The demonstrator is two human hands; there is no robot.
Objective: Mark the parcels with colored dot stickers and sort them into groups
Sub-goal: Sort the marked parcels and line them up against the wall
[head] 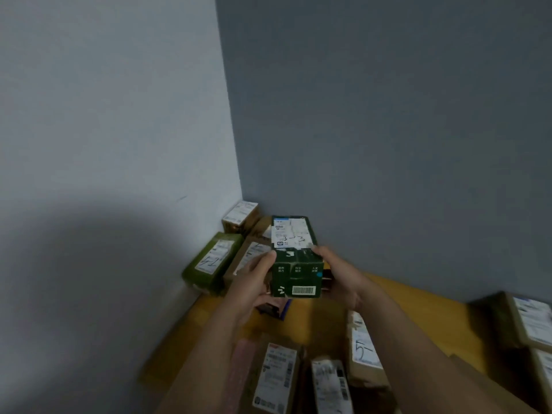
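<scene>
A dark green parcel (297, 261) with a white shipping label on top and a barcode on its near face is held up between both hands, above the table near the wall corner. A small blue dot sticker (319, 275) sits on its near face at the right edge. My left hand (254, 282) grips its left side, thumb on the top edge. My right hand (337, 276) grips its right side, with its fingers on the top edge.
An olive green parcel (212, 261), a brown parcel (248, 258) and a small box (240, 216) lie in the corner by the wall. More labelled parcels (277, 375) lie at the front and on the right (528, 324) of the yellow table (418, 297).
</scene>
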